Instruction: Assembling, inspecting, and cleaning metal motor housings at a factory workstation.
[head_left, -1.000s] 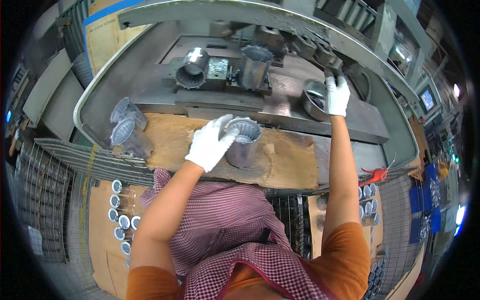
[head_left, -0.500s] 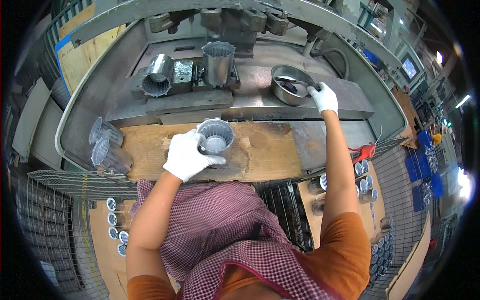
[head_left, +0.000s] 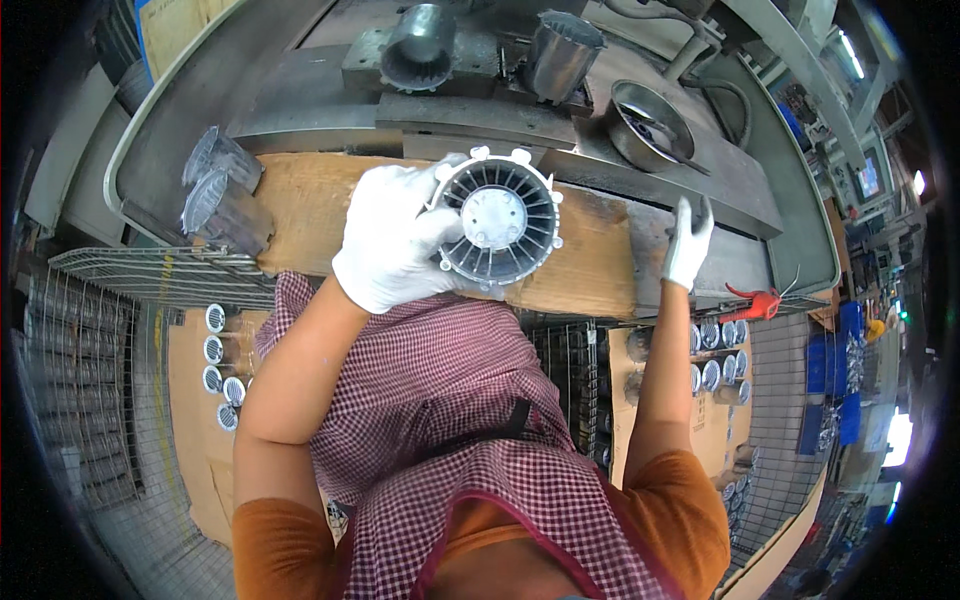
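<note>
In my white-gloved left hand (head_left: 385, 240) is a round finned metal housing (head_left: 493, 218), raised above the wooden board (head_left: 590, 250). Its open end faces up at me, showing thin inner ribs and a flat grey bottom with small holes. My gloved right hand (head_left: 688, 245) is in the air to the right, fingers apart, with nothing seen in it. Beyond it a metal bowl (head_left: 625, 100) holds dark stuff, and a thin handle sticks out over its near rim. Two more finned housings stand on the board's left end, the nearer one (head_left: 222, 210) looking cloudy.
On the machine bed, one metal cylinder (head_left: 418, 50) lies tilted and another (head_left: 563, 58) stands upright on fixtures. A red-handled tool (head_left: 755, 302) hangs at the right edge. Wire carts on both sides hold cardboard (head_left: 205, 450) with several finished-looking housings.
My left hand has lifted the housing toward me and tipped its open end up. My right hand has left the bowl's rim and drawn back nearer. The head view has shifted.
</note>
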